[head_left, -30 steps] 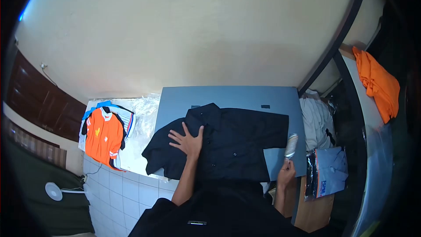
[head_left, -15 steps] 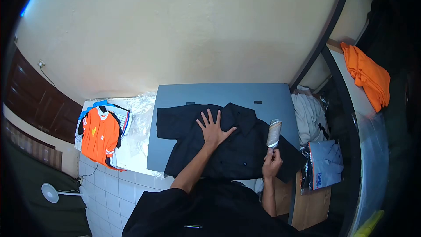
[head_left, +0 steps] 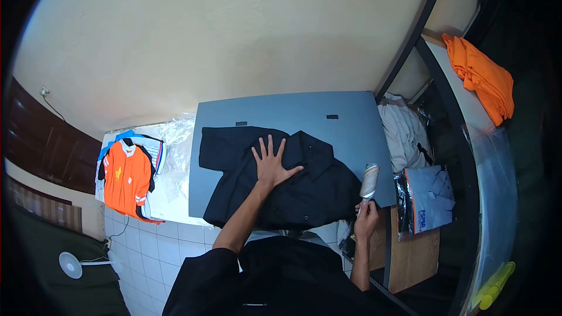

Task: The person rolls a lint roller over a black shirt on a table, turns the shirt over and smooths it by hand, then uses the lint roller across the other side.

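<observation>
A black button-up shirt [head_left: 293,193] lies on the grey-blue board [head_left: 281,108], its collar toward the wall and one sleeve spread to the left. My left hand [head_left: 272,167] presses flat on the shirt's chest, fingers spread. At the shirt's right side, my right hand [head_left: 366,219] is closed around the handle of a lint roller [head_left: 369,181], whose roll points upward. The shirt's right sleeve is bunched close to that hand; whether the fingers also hold cloth cannot be made out.
Orange jersey [head_left: 126,178] on a pile at the left, beside clear plastic [head_left: 177,152]. Grey clothing [head_left: 404,137] and a bagged grey shirt [head_left: 430,199] lie right of the board. Folded orange cloth [head_left: 481,79] rests on a shelf. A white fan [head_left: 71,264] stands lower left.
The shirt's right sleeve, spread out before, is now drawn in and bunched near my right hand. The view has shifted slightly. My left hand still rests on the shirt.
</observation>
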The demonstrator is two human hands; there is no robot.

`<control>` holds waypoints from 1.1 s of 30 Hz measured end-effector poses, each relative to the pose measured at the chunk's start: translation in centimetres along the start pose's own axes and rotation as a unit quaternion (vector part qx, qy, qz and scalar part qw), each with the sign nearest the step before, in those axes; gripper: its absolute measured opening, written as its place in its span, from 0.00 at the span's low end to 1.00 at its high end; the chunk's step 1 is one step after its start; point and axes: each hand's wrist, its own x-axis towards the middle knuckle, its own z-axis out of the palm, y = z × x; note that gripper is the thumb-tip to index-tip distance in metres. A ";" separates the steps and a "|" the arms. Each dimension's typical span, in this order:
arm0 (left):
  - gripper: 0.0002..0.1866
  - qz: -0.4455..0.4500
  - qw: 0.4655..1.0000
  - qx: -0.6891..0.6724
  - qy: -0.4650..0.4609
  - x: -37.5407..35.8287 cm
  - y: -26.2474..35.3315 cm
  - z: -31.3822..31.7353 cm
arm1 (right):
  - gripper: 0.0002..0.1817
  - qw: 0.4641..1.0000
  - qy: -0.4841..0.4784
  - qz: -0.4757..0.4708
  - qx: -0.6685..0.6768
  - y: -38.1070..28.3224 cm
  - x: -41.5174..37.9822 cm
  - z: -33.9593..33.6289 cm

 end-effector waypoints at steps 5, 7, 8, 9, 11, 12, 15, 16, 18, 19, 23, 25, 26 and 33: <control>0.67 0.081 0.996 -0.022 -0.008 -3.1 1.6 -0.7 | 0.12 0.993 -0.080 0.023 0.088 -3.0 0.0 3.4; 0.67 0.123 0.992 -0.034 -0.023 -4.1 2.6 -0.8 | 0.10 0.993 -0.089 -0.082 -0.007 -3.2 0.8 5.1; 0.67 0.143 0.988 -0.039 -0.031 -4.7 2.9 -1.0 | 0.13 0.987 -0.124 -0.103 0.025 -2.6 1.2 6.3; 0.66 0.162 0.984 -0.053 -0.042 -5.3 3.3 -1.4 | 0.15 0.981 -0.151 -0.116 0.030 -2.9 1.6 7.5; 0.64 0.193 0.975 -0.079 -0.073 -6.1 3.6 -1.8 | 0.20 0.973 -0.193 -0.117 0.040 -3.8 2.1 9.8; 0.63 0.207 0.970 -0.092 -0.088 -6.3 3.5 -1.7 | 0.22 0.971 -0.210 -0.106 0.044 -4.2 2.3 10.8; 0.42 0.126 0.922 -0.354 -0.099 -6.1 -0.5 0.0 | 0.23 0.969 -0.235 -0.080 -0.013 -3.8 2.8 12.2; 0.38 0.084 0.883 -0.453 -0.090 -5.7 -1.6 -1.1 | 0.24 0.968 -0.237 -0.071 -0.044 -3.7 2.8 12.3; 0.31 -0.065 0.980 -0.187 0.005 -6.5 -2.9 -5.3 | 0.28 0.961 -0.263 -0.074 -0.054 -3.2 2.8 12.2; 0.31 -0.117 0.982 -0.150 0.014 -6.7 -3.7 -4.9 | 0.29 0.959 -0.260 -0.094 -0.056 -2.6 2.5 12.4; 0.33 -0.152 0.987 -0.043 0.039 -7.0 -5.6 -3.2 | 0.31 0.948 -0.270 -0.151 -0.071 -1.6 2.0 11.9; 0.34 -0.098 0.994 -0.028 0.040 -6.5 -6.0 -3.1 | 0.31 0.945 -0.275 -0.158 -0.077 -1.8 1.7 11.4; 0.34 -0.082 0.995 -0.029 0.041 -6.0 -6.2 -3.0 | 0.31 0.945 -0.276 -0.154 -0.078 -1.9 1.6 11.0; 0.35 -0.027 0.999 -0.020 0.036 -3.0 -5.5 -1.7 | 0.29 0.945 -0.266 -0.154 -0.115 -1.8 0.8 8.5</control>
